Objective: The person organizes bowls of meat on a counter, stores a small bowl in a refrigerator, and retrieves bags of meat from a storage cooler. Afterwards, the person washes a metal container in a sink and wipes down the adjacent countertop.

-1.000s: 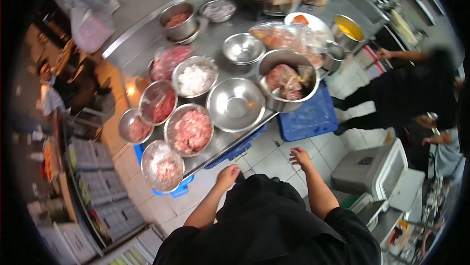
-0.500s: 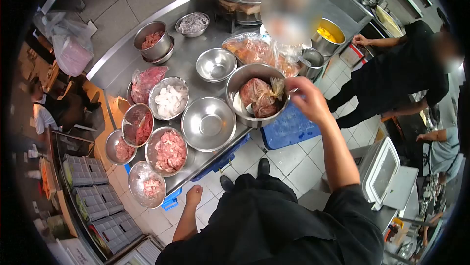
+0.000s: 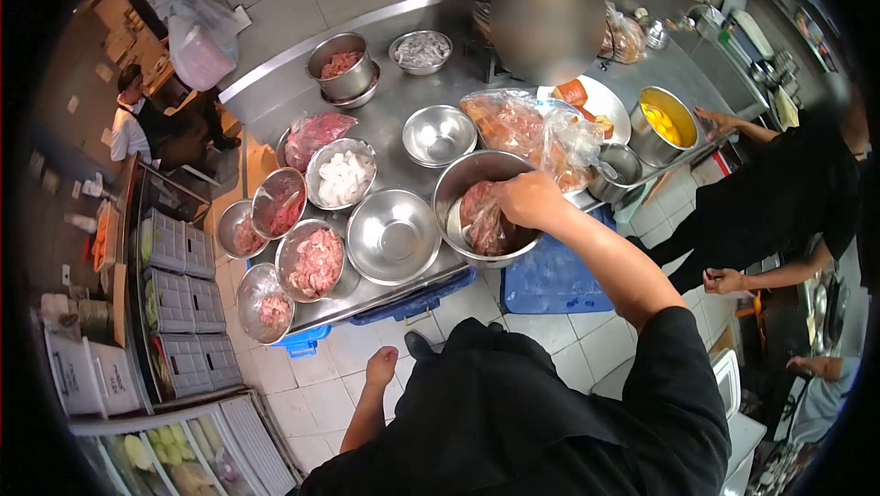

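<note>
My right hand [image 3: 530,200] reaches into a deep steel pot [image 3: 486,163] at the table's front edge. Its fingers are closed on the gathered top of a clear plastic bag of dark red meat [image 3: 480,219], which sits inside the pot. Part of the bag is covered by the hand. Down by my side, my left hand [image 3: 381,366] is curled closed, with nothing seen in it, apart from the table. Left of the pot stands a shiny metal bowl [image 3: 394,237], and behind it a smaller metal bowl [image 3: 439,136].
Bowls of pink meat [image 3: 316,262] and white pieces [image 3: 345,179] crowd the table's left. A large bag of orange-brown meat [image 3: 502,120] lies behind the pot. A blue lid [image 3: 555,278] is below the edge. A co-worker in black [image 3: 765,180] stands at right.
My right hand has moved from the pot's right rim into it and closed on the bag's top. The camera view has shifted. My left hand stays closed by my side.
</note>
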{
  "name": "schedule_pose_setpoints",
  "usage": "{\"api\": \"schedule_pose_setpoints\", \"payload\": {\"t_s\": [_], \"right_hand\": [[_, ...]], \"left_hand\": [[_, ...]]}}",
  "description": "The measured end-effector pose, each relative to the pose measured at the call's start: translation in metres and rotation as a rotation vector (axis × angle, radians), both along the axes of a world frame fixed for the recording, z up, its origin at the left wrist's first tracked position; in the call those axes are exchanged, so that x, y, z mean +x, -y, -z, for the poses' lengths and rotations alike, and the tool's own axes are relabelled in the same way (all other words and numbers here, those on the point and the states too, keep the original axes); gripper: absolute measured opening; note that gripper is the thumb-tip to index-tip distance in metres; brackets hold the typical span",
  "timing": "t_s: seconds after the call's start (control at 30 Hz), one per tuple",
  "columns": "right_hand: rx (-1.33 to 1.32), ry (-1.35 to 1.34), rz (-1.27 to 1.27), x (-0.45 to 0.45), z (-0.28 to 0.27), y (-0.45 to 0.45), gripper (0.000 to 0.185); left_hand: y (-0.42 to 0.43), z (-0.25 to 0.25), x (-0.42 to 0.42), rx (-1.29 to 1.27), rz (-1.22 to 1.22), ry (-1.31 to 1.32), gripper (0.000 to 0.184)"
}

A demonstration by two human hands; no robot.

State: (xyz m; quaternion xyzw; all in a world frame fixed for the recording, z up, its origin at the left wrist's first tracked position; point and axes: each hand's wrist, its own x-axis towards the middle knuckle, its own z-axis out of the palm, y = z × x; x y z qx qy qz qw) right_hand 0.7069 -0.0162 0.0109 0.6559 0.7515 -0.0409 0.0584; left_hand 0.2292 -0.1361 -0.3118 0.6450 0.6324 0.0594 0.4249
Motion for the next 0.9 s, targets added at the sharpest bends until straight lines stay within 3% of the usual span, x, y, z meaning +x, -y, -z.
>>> {"api": "schedule_pose_setpoints", "payload": {"t_s": [0.17, 0.27, 0.33, 0.4, 0.47, 0.53, 0.67, 0.8, 0.9], "right_hand": [[0.232, -0.288, 0.025, 0.001, -0.006, 0.011, 0.019], [0.483, -0.797, 0.215, 0.012, 0.013, 0.009, 0.014], [0.358, -1.204, 0.488, 0.016, 0.006, 0.015, 0.015], [0.473, -1.295, 0.477, 0.029, 0.017, 0.02, 0.016], [0.708, -1.56, 0.464, 0.03, 0.022, 0.02, 0.015], [0.689, -2.109, 0.54, 0.023, 0.014, 0.02, 0.012], [0.783, -2.185, 0.683, 0.021, 0.006, 0.023, 0.012], [0.739, -2.231, 0.689, 0.043, 0.045, 0.017, 0.018], [0.38, -2.452, 0.735, 0.04, 0.053, 0.016, 0.02]], "left_hand": [[0.014, -0.017, 0.001, 0.026, -0.033, -0.035, 0.028], [0.017, -0.017, -0.005, 0.013, -0.064, -0.045, 0.029], [0.018, -0.015, -0.012, 0.01, -0.034, -0.047, 0.027], [0.019, -0.011, -0.009, -0.019, -0.1, 0.022, 0.026], [0.019, -0.004, -0.007, -0.022, -0.166, 0.054, 0.026], [0.019, 0.012, -0.011, 0.129, -0.038, 0.068, 0.027], [0.004, -0.02, 0.011, 0.149, -0.023, 0.021, 0.029], [-0.001, -0.031, 0.031, 0.011, -0.063, 0.044, 0.027], [0.0, -0.033, 0.034, 0.065, -0.025, 0.025, 0.027]]}}
